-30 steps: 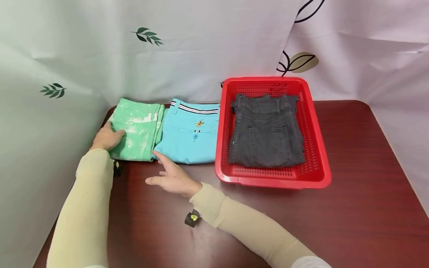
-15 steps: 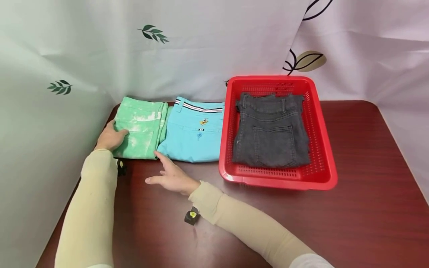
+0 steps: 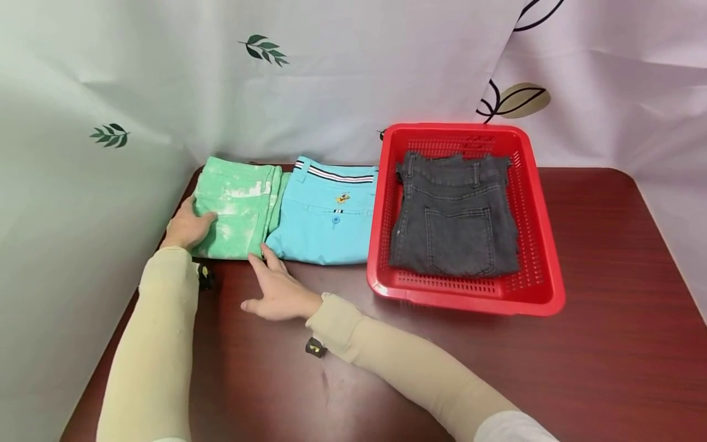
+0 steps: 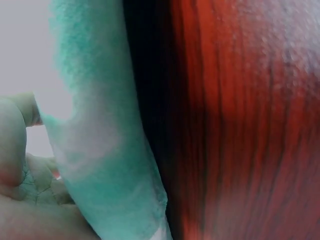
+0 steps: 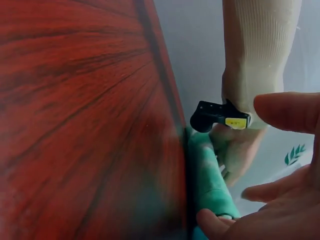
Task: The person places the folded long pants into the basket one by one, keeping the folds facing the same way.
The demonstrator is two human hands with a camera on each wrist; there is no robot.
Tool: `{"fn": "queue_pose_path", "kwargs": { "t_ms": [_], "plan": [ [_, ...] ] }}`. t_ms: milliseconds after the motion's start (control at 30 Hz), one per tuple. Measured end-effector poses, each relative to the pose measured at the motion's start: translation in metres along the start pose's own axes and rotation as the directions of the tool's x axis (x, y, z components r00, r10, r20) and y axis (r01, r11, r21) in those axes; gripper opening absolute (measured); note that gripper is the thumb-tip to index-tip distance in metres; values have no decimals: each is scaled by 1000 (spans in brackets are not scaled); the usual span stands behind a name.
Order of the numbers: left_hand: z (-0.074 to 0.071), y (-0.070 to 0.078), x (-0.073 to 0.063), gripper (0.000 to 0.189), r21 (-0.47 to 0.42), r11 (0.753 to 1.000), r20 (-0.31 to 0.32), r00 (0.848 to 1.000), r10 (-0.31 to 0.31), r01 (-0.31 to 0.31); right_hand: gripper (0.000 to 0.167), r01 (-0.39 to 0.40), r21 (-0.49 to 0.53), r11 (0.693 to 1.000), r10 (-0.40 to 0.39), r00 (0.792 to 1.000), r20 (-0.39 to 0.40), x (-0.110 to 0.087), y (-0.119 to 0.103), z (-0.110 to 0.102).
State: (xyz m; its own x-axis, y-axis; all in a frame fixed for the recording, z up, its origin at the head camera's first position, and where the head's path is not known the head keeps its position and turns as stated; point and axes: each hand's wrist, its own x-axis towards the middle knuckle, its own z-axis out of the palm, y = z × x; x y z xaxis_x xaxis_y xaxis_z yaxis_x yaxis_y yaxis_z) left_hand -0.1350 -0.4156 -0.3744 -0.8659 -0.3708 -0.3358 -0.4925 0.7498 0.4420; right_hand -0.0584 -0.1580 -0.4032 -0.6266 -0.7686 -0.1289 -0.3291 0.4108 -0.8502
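Observation:
My left hand point(image 3: 188, 227) rests at the left edge of the folded green pants point(image 3: 234, 230), which have white blotches. Its thumb lies over the top and the fingers run along the side. In the left wrist view, the rounded fold of the green pants hides part of that hand point(image 4: 42, 200). My right hand point(image 3: 282, 294) is spread, its fingertips right at the front right corner of the green pants. Folded light blue pants point(image 3: 315, 239) with a striped waistband lie just beyond those fingertips. The right wrist view shows a finger of the right hand point(image 5: 290, 205) overlapping the green fold.
A red plastic basket point(image 3: 458, 300) stands right of the blue pants, with folded dark grey jeans point(image 3: 458, 242) in it. Patterned cloth point(image 3: 331, 80) hangs behind and to the left of the dark red wooden table point(image 3: 607, 307).
The right hand's fingers have spread and shifted toward the green pants' front corner. The left hand keeps its place on the green pants. The whole head view has shifted, moving the scene rightward.

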Motion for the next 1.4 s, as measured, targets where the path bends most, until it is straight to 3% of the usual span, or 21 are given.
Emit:
{"fn": "queue_pose_path", "kwargs": {
  "t_ms": [200,800,1100,1400],
  "plan": [
    [-1,1,-2,80,5,1000,1,1000,3,-3,84,5,-48,999,-5,1000,16,2,-2,-1],
    [0,-19,-23,81,-11,1000,18,999,-28,28,75,182,60,981,-184,982,32,-3,14,-5],
    [0,-25,-37,82,-42,999,31,999,-34,35,73,194,48,980,-197,978,63,-3,15,-15],
    [0,-32,-54,84,-36,997,22,998,-67,67,62,183,37,982,-186,978,94,-4,15,-10]
  ]
}}
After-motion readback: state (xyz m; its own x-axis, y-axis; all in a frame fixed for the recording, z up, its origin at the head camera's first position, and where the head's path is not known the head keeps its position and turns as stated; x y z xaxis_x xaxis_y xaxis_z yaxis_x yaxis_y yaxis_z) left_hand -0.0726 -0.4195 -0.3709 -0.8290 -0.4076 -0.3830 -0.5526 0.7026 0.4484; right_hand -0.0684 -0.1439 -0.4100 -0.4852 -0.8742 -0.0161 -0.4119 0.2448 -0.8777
